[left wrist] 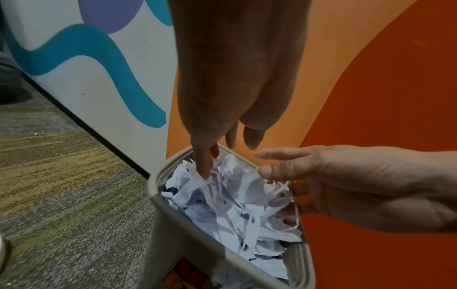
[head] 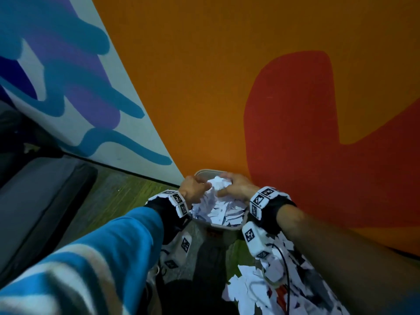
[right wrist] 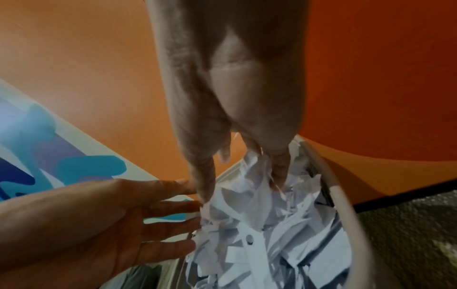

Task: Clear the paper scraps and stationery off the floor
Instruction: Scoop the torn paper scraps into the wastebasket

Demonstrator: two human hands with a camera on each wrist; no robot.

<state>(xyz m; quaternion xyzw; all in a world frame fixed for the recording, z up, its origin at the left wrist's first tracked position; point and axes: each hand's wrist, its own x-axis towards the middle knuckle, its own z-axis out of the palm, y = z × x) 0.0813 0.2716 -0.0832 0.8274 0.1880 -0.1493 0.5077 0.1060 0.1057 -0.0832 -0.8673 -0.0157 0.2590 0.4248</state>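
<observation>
From the head view, both hands meet over the bin (head: 205,172) by the wall, the left hand (head: 193,189) and right hand (head: 236,187) around a wad of paper scraps (head: 219,183); more litter the floor (head: 261,289).

Left wrist: fingers (left wrist: 204,166) straight, grip apart, touching the heap.

Right wrist: fingers (right wrist: 205,179) likewise loose. The bin looks brimful (overflow seems likely), so scraps may spill back out.
</observation>
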